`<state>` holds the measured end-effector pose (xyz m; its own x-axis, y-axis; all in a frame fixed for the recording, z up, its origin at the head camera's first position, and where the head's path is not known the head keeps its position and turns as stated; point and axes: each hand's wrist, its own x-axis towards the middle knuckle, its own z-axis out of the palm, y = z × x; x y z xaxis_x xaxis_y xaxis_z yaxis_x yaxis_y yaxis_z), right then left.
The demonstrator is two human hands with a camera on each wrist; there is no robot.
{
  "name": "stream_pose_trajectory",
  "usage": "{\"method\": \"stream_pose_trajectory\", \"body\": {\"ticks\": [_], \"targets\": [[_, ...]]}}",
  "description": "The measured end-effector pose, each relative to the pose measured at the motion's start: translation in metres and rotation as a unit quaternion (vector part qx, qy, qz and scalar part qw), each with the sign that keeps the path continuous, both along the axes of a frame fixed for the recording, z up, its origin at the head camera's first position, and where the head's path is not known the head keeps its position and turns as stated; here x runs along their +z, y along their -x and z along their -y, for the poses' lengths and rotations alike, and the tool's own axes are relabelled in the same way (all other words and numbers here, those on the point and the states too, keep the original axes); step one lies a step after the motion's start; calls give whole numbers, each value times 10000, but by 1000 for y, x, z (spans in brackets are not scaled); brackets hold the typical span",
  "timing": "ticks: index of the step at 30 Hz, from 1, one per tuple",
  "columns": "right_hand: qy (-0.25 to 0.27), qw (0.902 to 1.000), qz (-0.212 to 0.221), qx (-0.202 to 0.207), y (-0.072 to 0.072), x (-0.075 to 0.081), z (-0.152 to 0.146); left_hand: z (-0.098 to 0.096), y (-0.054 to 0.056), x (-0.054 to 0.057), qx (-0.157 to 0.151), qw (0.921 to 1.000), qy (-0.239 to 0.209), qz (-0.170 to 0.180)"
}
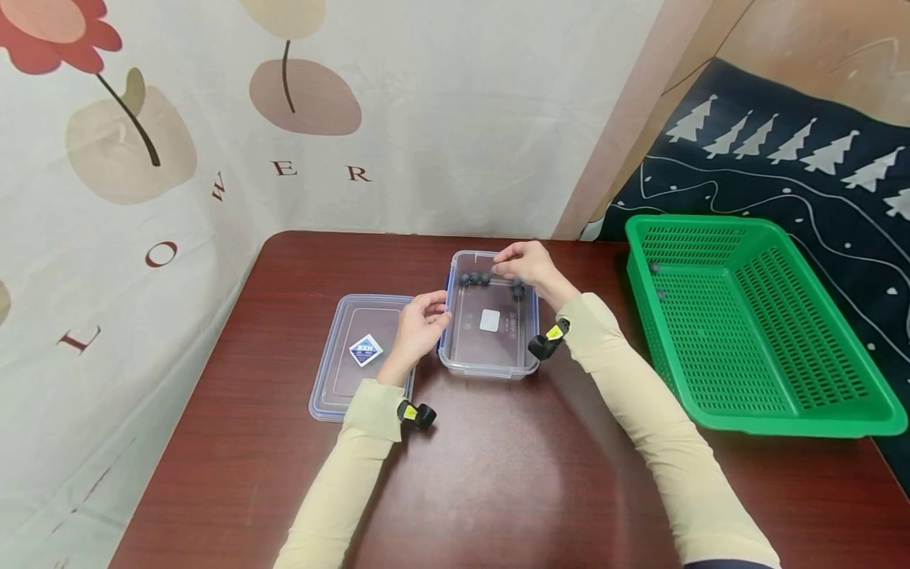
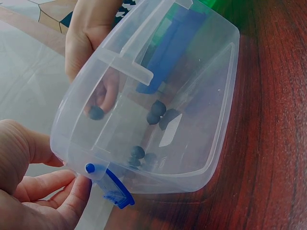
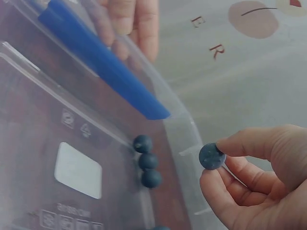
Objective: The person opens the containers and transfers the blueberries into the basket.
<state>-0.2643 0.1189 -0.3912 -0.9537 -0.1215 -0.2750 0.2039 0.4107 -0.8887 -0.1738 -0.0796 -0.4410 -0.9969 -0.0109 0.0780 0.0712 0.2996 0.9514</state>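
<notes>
pinching one dark ball (image 3: 212, 156) in my right hand (image 1: 526, 265), at 12 o'clock of the box (image 1: 490, 371); my left hand (image 1: 423, 320), fingers loosely extended, touches its 10 o'clock wall. i'd release low, limiting bounce.

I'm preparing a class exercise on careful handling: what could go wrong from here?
The right hand pinches one dark ball at the far end of the clear box; being round, it might slip and roll off. The loose balls on the box's floor touch or nearly touch, so a knock or tilt could send them rolling. The left hand touches the box's side near a blue latch, so a push there might shift the box.
</notes>
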Motion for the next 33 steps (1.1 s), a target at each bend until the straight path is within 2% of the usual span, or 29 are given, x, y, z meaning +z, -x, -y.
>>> {"method": "stream_pose_trajectory", "body": {"ticks": [4,19,26,33], "targets": [[138,9999,41,-86,0,10,-9,0,0,1,-4,10000,5,-10],[474,9970,-335,-516,-2,38,-59,-1,2,-1,23,10000,-89,29],[916,9915,-574,-719,-10,53,-92,-1,1,-1,25,10000,-65,-5],[1348,9838,-776,-888,-19,60,-124,-1,2,-2,12,10000,-98,10]]}}
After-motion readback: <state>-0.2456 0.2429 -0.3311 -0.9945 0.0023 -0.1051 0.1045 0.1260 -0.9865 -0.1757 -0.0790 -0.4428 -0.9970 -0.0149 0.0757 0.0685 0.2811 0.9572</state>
